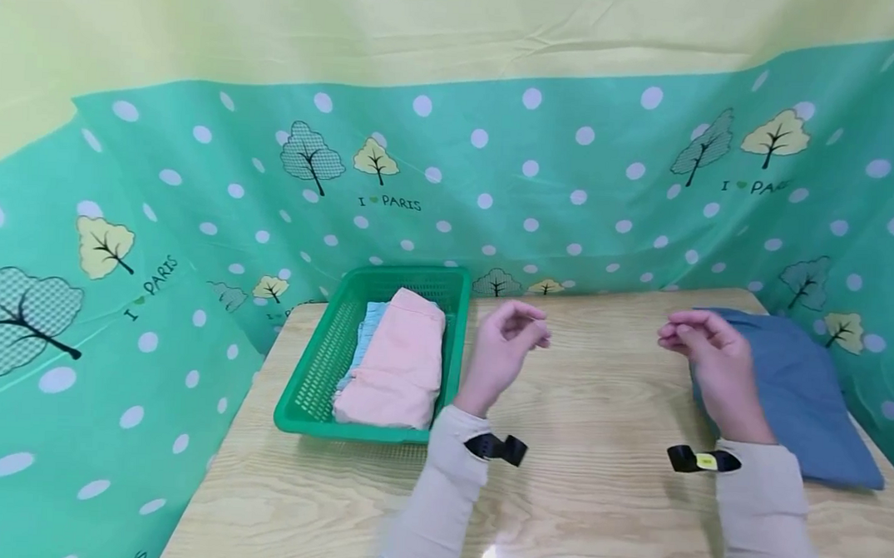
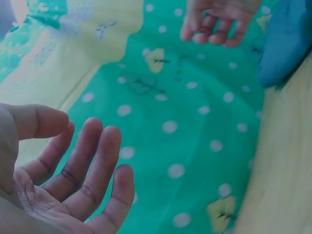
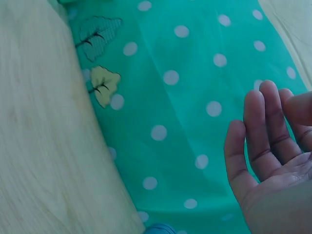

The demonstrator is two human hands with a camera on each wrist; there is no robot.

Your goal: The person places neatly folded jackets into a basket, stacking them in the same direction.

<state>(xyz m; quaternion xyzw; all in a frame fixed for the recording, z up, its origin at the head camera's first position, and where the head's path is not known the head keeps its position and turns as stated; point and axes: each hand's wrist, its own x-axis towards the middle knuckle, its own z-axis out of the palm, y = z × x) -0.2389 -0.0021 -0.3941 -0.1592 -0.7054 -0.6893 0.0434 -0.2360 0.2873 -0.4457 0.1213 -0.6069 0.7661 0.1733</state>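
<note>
Both hands hover over the table, apart from each other, holding nothing. The left hand [image 1: 506,344], its fingers loosely bent, is just right of a green plastic basket [image 1: 455,346]. Its thumb comes close to the forefinger in the left wrist view. Inside the basket lies a folded pale pink garment [image 1: 402,360] on top of a light blue one [image 1: 370,330]. On the other side, the right hand [image 1: 713,361] has loosely bent fingers and overlaps the left edge of a folded blue cloth [image 1: 794,394] in the head view. Its empty palm shows in the right wrist view.
The wooden table [image 1: 598,419] carries the basket at its left and the blue cloth at its right. A green and yellow printed curtain [image 1: 557,167] hangs behind and along both sides. Black straps with small devices circle both sleeved wrists.
</note>
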